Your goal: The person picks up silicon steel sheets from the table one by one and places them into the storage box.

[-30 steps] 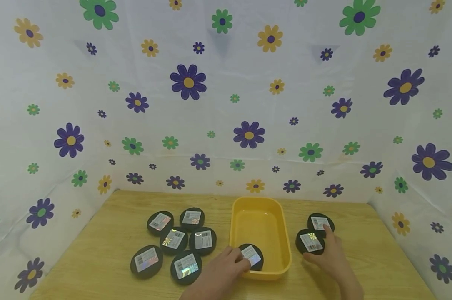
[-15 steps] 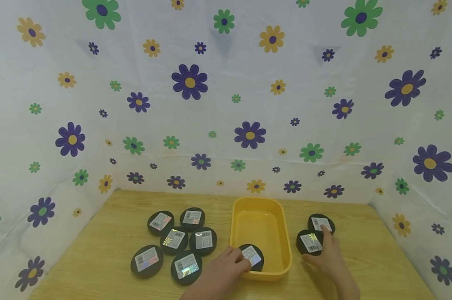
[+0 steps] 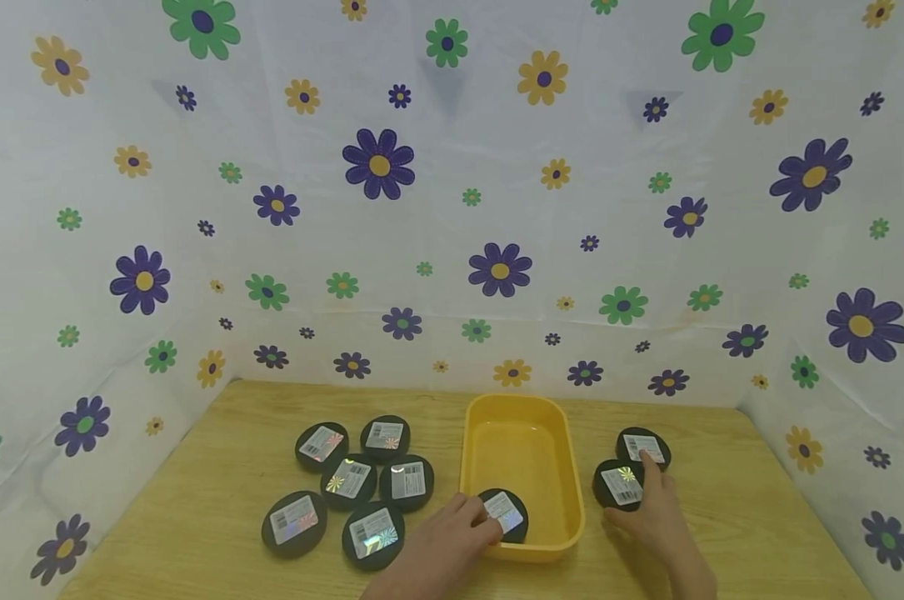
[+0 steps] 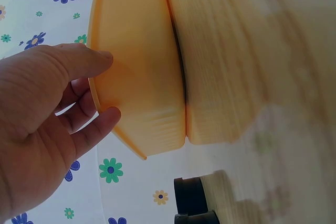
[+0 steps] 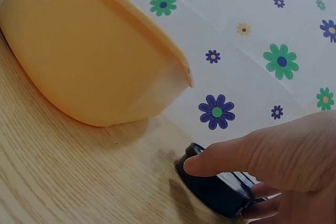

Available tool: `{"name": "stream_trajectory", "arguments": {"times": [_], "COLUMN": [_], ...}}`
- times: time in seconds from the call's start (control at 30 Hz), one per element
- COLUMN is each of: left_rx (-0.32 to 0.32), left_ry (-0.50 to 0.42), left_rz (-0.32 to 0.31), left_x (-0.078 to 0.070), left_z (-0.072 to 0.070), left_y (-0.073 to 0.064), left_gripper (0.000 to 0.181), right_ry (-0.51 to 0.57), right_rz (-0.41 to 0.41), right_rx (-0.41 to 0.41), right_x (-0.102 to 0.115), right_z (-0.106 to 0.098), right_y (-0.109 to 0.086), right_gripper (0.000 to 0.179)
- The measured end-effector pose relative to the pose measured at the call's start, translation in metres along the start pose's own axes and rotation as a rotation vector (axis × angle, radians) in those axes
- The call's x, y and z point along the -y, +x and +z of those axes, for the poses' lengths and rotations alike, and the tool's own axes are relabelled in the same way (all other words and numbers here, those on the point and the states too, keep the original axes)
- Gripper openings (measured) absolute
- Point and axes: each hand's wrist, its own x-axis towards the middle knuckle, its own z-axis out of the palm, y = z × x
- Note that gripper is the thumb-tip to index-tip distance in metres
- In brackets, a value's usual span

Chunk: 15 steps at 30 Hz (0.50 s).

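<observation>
My left hand [image 3: 459, 525] grips the near-left rim of a yellow plastic tub [image 3: 575, 467]. In the left wrist view the thumb lies on the tub's outer wall [image 4: 136, 40], with some fingers over the rim. Beside those fingers, a black round disc with a white barcode label [image 3: 513, 529] lies in the tub. Right of the tub, my right hand [image 3: 657, 512] holds the nearer of two labelled black discs [image 3: 620, 486] between thumb and fingers. Its index finger reaches over the farther disc [image 3: 641, 446]. The right wrist view shows the thumb against the held disc's side [image 5: 207, 187].
Several more labelled black discs [image 3: 372, 536] lie label up on the wooden table [image 3: 219, 467], left of the tub. A white cloth with printed flowers [image 3: 437, 233] rises behind the table and along both sides.
Almost nothing differs. The right wrist has shifted slightly left, while the left hand, tub and discs stay in place.
</observation>
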Motion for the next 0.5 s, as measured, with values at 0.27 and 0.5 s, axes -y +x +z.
{"name": "stream_trajectory", "arguments": {"times": [0.27, 0.5], "left_rx": [-0.028, 0.002], "left_ry": [0.020, -0.011], "left_rz": [0.020, -0.001], "left_x": [0.0000, 0.0013], "left_z": [0.0017, 0.0029], "left_y": [-0.0001, 0.0001], "left_gripper": [0.023, 0.023], "right_ry": [0.011, 0.005], "right_rz": [0.024, 0.060], "right_rx": [-0.015, -0.031], "right_x": [0.0007, 0.0027], "right_z": [0.0048, 0.0068], "right_y": [0.0012, 0.0012], "right_gripper": [0.109, 0.106]}}
